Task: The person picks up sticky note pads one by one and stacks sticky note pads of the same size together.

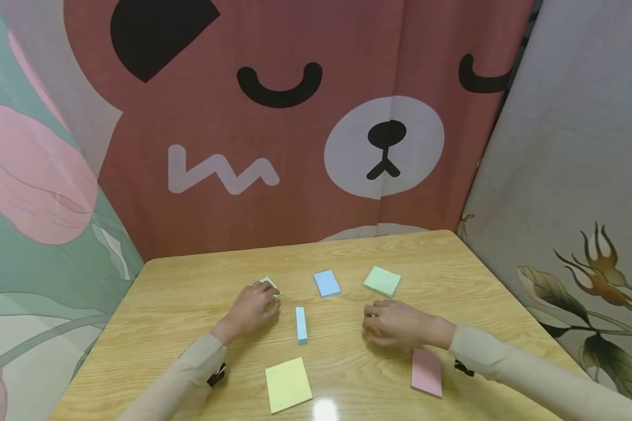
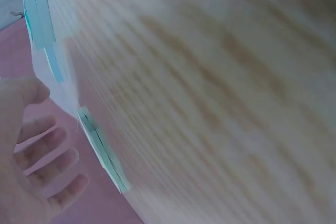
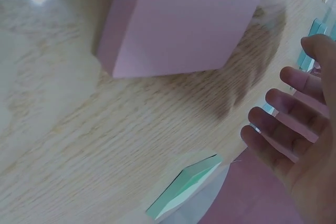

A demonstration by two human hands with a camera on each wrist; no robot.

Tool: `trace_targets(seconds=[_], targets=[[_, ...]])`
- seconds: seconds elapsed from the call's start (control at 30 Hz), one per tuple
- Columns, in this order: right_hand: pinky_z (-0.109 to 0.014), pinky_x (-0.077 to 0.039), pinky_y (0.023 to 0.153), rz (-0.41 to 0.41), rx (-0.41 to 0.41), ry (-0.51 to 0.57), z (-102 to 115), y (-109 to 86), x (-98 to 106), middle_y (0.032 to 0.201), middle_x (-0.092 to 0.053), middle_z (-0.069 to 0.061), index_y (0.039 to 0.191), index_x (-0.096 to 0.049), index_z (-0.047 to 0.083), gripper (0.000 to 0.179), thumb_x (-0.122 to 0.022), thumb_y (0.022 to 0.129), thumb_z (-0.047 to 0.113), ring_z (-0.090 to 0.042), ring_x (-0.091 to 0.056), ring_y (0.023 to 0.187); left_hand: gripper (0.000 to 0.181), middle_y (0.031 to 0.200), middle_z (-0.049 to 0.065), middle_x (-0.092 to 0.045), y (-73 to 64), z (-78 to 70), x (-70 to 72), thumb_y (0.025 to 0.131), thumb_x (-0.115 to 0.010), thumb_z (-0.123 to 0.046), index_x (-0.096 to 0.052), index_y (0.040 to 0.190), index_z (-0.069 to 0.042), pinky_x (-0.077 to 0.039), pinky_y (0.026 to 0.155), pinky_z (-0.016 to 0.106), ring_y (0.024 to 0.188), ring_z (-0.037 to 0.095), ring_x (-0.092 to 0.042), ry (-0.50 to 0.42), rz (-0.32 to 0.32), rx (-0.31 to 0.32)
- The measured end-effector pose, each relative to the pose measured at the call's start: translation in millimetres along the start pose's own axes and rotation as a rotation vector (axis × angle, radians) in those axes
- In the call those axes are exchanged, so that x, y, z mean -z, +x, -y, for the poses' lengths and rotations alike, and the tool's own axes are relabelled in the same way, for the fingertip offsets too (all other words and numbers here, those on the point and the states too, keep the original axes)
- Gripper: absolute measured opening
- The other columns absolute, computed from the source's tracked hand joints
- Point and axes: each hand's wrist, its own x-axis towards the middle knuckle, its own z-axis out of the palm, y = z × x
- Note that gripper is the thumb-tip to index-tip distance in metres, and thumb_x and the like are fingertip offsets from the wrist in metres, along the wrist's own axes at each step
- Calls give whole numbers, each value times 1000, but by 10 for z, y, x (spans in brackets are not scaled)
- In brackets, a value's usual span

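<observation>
My left hand (image 1: 253,308) hovers low with relaxed, parted fingers over a pale green sticky-note pad (image 1: 272,285), partly hiding it. In the left wrist view this pad (image 2: 106,153) lies just beyond the fingertips, and nothing is between the fingers. My right hand (image 1: 400,323), also relaxed and holding nothing, hangs between a green pad (image 1: 382,281) farther back and a pink pad (image 1: 426,373) nearer me. The right wrist view has the pink pad (image 3: 184,24) large and close, with the spread fingers (image 3: 273,100) apart from it.
A narrow light blue pad (image 1: 301,325) lies between the hands, with a blue pad (image 1: 327,283) behind it. Toward the front is a square yellow pad (image 1: 288,386). The wooden table (image 1: 189,280) ends at a bear-patterned curtain (image 1: 295,216); printed curtains hang at both sides.
</observation>
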Motion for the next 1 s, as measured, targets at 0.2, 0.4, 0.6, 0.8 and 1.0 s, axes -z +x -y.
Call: trace_targets(seconds=[0.2, 0.4, 0.6, 0.8, 1.0], targets=[[-22, -43, 66, 41, 11, -5, 29, -62, 48, 89, -50, 10, 95, -66, 18, 26, -63, 94, 44, -4, -45, 76, 24, 102, 6, -63, 22, 7, -1, 93, -71, -23, -72, 106, -2, -51, 82, 46, 96, 27, -60, 24, 6, 28], [-20, -39, 61, 63, 8, 39, 48, -135, 64, 85, -43, 12, 88, -58, 20, 28, -62, 94, 47, -4, -41, 73, 25, 102, 6, -64, 36, 27, -31, 93, -70, -25, -72, 106, -4, -51, 85, 47, 96, 27, -60, 25, 27, 65], [-19, -38, 59, 141, -24, 104, 76, -216, 82, 84, -40, 14, 85, -54, 21, 28, -62, 94, 47, -2, -40, 71, 26, 101, 4, -63, 30, 44, -39, 93, -70, -27, -71, 106, -5, -50, 86, 48, 97, 27, -59, 1, 56, 127], [-21, -38, 60, 239, -83, 144, 109, -263, 128, 83, -38, 14, 85, -52, 21, 32, -61, 94, 51, -2, -39, 70, 27, 103, 5, -63, 32, 72, -46, 93, -70, -28, -69, 107, -5, -48, 87, 52, 100, 29, -58, -21, 63, 150], [-24, -40, 61, 313, -147, 125, 153, -313, 181, 83, -40, 13, 88, -56, 19, 37, -62, 91, 56, -3, -40, 69, 27, 104, 6, -63, 63, 95, 4, 93, -69, -28, -69, 107, -6, -48, 84, 51, 95, 26, -57, -14, 90, 155]])
